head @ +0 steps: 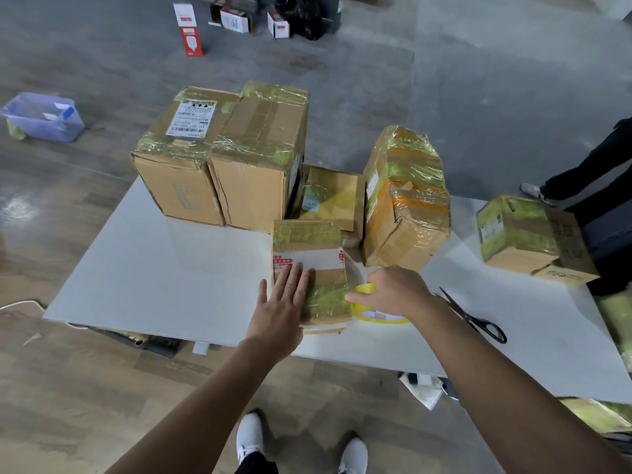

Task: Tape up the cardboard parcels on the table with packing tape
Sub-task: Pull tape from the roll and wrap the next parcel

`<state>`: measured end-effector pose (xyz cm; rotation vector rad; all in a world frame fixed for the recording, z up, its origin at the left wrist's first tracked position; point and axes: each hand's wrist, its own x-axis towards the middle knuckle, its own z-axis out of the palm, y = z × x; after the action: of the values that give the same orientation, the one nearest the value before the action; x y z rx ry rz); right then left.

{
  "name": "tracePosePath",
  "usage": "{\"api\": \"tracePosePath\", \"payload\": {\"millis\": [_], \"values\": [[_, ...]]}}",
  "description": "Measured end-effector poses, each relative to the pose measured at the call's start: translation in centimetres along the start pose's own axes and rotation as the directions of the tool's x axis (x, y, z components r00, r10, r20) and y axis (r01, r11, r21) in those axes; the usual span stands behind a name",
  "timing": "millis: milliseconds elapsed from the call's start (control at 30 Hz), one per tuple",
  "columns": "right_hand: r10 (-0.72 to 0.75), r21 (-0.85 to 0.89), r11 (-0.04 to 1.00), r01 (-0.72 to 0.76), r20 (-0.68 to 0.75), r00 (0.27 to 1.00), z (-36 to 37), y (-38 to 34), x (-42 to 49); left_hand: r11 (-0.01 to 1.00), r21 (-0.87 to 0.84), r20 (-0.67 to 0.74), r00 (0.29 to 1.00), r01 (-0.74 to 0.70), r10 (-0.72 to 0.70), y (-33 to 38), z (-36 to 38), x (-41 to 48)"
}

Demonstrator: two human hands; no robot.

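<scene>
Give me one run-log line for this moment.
step: taping small box | left hand: flat on its top | right hand: gripping tape roll at its right side | scissors: lying on table

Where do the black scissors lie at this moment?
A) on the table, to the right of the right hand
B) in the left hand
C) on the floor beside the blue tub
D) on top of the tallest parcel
A: the scissors lie flat on the white table, just right of the right hand, which grips the tape roll.
</scene>
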<state>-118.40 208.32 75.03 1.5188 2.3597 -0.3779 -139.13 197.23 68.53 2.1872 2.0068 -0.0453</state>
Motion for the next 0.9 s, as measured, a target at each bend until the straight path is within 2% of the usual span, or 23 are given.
{"api": "tracePosePath", "payload": {"millis": [67, 133, 233, 333, 433, 533, 733, 800, 900], "values": [[-0.002, -0.028, 1.0, 0.002, 0.012, 1.0, 0.1, -0.2, 0.2, 0.997, 0.063, 0.067, 0.997, 0.032, -0.037, 0.4, -0.3, 0.1], [0.01, -0.03, 1.0, -0.009, 0.032, 0.999, 0.0, -0.4, 0.3, 0.991, 0.113, 0.075, 0.994, 0.072, -0.081, 1.8, -1.0, 0.1], [0.038, -0.059, 0.998, -0.034, 0.068, 0.997, -0.4, -1.0, 0.5, 0.995, 0.096, 0.051, 0.998, 0.034, -0.039, 4.9, -0.3, -0.8], [0.067, -0.088, 0.994, -0.057, 0.111, 0.992, -0.6, -1.5, 0.9, 0.999, 0.043, -0.056, 0.998, 0.003, 0.0, 6.4, 1.6, -2.1], [0.078, -0.088, 0.994, -0.068, 0.12, 0.99, -0.5, -1.5, 1.1, 0.999, 0.015, -0.163, 0.986, -0.035, 0.037, 4.8, 2.6, -3.4], [0.074, -0.08, 0.995, -0.064, 0.134, 0.988, -0.1, -1.1, 1.1, 0.999, 0.03, -0.183, 0.983, 0.023, -0.017, 2.8, 2.4, -4.4], [0.048, -0.062, 0.997, -0.041, 0.118, 0.992, 0.2, -0.9, 1.1, 0.969, -0.081, -0.046, 0.971, 0.231, -0.236, 4.5, 1.2, -4.2], [0.041, -0.058, 0.998, -0.034, 0.113, 0.993, 0.3, -0.9, 1.1, 0.955, -0.065, -0.013, 0.957, 0.289, -0.29, 5.5, 1.0, -3.9], [0.033, -0.059, 0.998, -0.026, 0.113, 0.993, 0.3, -0.9, 1.2, 0.956, 0.014, 0.068, 0.953, 0.294, -0.294, 6.9, 0.1, -3.1]]}}
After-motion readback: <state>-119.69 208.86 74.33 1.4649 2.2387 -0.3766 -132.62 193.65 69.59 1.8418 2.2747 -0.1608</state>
